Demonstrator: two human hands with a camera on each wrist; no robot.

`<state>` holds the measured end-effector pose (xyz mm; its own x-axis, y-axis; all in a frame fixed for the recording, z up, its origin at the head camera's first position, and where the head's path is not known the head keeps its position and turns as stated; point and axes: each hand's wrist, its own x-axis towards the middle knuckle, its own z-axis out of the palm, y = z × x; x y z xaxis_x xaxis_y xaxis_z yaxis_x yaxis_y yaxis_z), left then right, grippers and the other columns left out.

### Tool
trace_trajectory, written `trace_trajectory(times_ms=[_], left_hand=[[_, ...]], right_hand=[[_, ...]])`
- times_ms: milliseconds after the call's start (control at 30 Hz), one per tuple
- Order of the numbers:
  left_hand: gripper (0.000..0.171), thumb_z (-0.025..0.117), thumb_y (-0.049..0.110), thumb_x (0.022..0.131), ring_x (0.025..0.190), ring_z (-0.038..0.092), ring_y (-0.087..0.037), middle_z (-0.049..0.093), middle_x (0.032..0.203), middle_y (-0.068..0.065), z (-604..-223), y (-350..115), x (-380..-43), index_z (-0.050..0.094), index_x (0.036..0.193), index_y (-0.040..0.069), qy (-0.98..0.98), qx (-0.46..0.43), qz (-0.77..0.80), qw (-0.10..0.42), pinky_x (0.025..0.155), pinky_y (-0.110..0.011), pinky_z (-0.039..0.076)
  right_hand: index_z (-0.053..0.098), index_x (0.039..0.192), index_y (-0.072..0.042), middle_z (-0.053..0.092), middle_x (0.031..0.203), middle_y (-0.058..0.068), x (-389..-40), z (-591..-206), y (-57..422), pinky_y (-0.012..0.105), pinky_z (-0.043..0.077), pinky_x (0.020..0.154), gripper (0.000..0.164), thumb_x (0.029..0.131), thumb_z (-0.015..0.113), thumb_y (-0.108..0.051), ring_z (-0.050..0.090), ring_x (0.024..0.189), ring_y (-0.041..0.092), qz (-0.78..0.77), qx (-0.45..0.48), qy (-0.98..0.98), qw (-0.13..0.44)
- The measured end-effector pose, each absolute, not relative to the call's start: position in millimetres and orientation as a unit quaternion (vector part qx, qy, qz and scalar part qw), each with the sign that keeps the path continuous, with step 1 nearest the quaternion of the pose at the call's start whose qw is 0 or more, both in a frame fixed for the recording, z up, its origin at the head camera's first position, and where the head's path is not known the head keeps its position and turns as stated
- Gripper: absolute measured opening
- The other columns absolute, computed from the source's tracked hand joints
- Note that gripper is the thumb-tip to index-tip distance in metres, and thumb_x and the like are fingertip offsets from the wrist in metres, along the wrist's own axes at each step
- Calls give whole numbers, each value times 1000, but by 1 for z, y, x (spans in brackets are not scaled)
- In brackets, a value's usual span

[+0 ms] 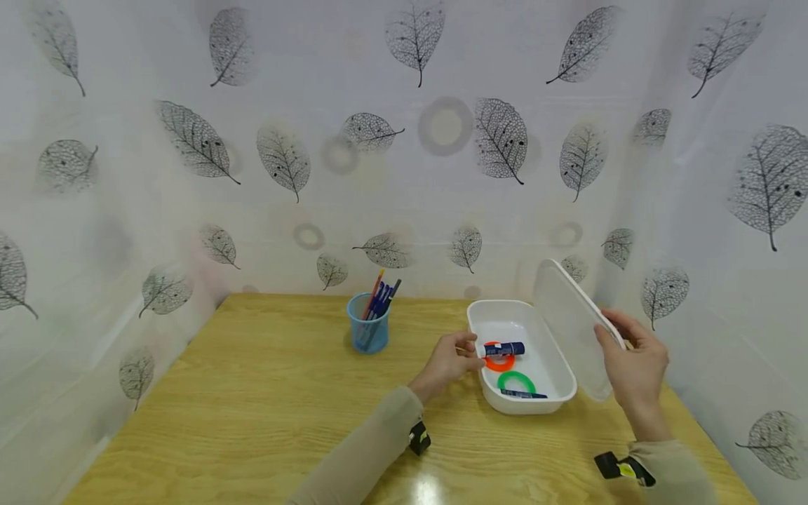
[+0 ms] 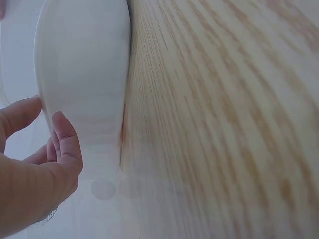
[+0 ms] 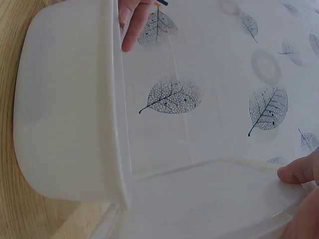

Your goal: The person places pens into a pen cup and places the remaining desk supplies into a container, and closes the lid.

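Observation:
A white plastic box [image 1: 535, 337] stands at the right of the table, its left rim pinched between the thumb and fingers of my left hand [image 1: 444, 366]. The left wrist view shows the thumb at one side of that rim and curled fingers at the other. My right hand [image 1: 636, 366] grips the edge of a whitish lid [image 1: 573, 330], tilted up steeply along the box's right side. Inside the box, a dark blue tube with a white end [image 1: 510, 349] lies across an orange ring [image 1: 500, 365]. A green ring [image 1: 516, 379] and a slim dark blue stick [image 1: 524, 394] lie nearer the front.
Left of the box, toward the back, a blue cup [image 1: 371, 335] holds several pens and pencils. The wooden table [image 1: 271, 393] is bordered by a pale curtain [image 1: 404, 203] with a leaf print at the back and both sides.

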<state>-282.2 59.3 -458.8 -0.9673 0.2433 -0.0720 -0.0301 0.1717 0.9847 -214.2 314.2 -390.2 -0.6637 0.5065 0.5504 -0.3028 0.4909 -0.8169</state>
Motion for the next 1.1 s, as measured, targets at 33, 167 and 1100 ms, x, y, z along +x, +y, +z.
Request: trace_trajectory(times_ms=[33,167,1100], left_hand=[[50,76,5,71,81,54,-18,55,91,-1,-459,59,-282,59,117,10,757,71,640,107,69,-29,51],[48,75,7,72,80,54,-18,55,91,-1,-460,59,-284,59,117,10,758,73,640,107,69,-29,51],[22,62,22,86,82,57,-22,60,90,0,-454,57,-291,64,104,11,715,63,690,90,74,-40,50]], right_hand=[[68,106,-5,63,87,-3,-214,-390,311,8,46,59,28,78,69,-5,56,76,7,501,-61,-763,404],[68,104,-2,64,86,-3,-214,-391,300,8,46,58,26,78,68,-1,55,73,8,516,-39,-759,395],[70,93,-9,63,94,0,-209,-408,242,13,37,52,26,70,73,2,46,67,7,383,131,-825,394]])
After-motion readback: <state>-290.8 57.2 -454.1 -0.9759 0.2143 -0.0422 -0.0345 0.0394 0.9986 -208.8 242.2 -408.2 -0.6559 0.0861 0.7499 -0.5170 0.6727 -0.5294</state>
